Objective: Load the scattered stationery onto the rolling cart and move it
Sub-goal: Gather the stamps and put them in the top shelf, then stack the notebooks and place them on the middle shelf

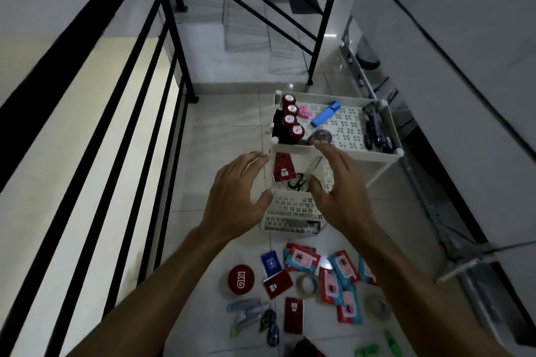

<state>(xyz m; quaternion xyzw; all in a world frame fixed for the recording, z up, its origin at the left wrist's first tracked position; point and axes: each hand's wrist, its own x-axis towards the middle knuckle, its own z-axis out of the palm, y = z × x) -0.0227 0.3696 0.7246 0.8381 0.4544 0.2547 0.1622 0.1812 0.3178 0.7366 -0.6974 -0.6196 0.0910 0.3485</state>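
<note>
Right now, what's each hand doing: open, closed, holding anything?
Left hand: open, fingers spread, holding nothing, in front of the cart.
Right hand: open, fingers extended, holding nothing, in front of the cart's middle shelf.

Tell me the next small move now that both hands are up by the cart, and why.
Probably bring a hand back down to the floor pile for another item, such as the round red tin. Both the left hand and right hand are open and hold nothing, while the cart has room on its top tray and much stationery lies on the floor.
</note>
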